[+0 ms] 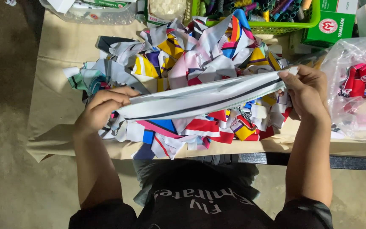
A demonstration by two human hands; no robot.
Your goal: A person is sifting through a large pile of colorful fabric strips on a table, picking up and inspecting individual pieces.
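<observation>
Nearest the lens: dark shirt front of the person (200, 203), both forearms reaching out from it. Beyond the held piece, the tan paper-covered work table (56, 97) carries a big loose heap of multicoloured printed fabric offcuts (195, 55), lying under and behind both grips. Outboard of the right grip, a clear plastic bag holding red and pink fabric scraps (356, 85); past the heap, a green plastic basket of thread spools (276, 21). Stretched between the hands, above the heap: a long white fabric strip with a dark stripe along its length (204, 98), pulled near-taut, creased. Left hand (102, 108) closed, pinching one end; right hand (303, 91) closed, pinching the other. Judgement: light, soft, limp cloth, likely smooth and a little slippery; sags if one end is dropped. Best held by pinching the ends, as here, or gathered mid-length.
</observation>
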